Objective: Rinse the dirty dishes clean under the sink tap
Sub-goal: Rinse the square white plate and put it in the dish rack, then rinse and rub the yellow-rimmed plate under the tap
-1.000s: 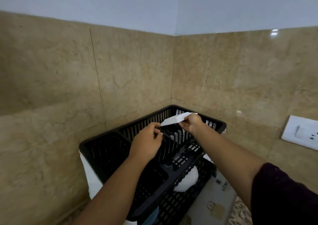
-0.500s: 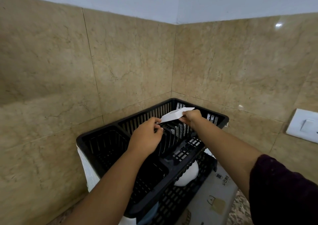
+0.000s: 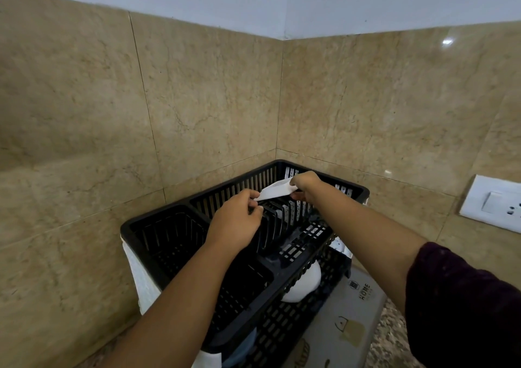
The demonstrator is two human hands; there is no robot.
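A black plastic dish rack stands in the tiled corner of the counter. Both hands hold a white plate edge-on above the rack's upright slots. My left hand pinches the plate's near left rim, and my right hand grips its far right rim. A white bowl lies upside down on the rack's lower tier. The sink and the tap are out of view.
A white cloth hangs under the rack's left side. A printed mat lies on the speckled counter to the right. A white switch and socket plate sits on the right wall. Tiled walls close in behind the rack.
The plate has sunk slightly toward the rack's slots, still held by both hands. The camera has tilted, so the rack sits a little lower in view.
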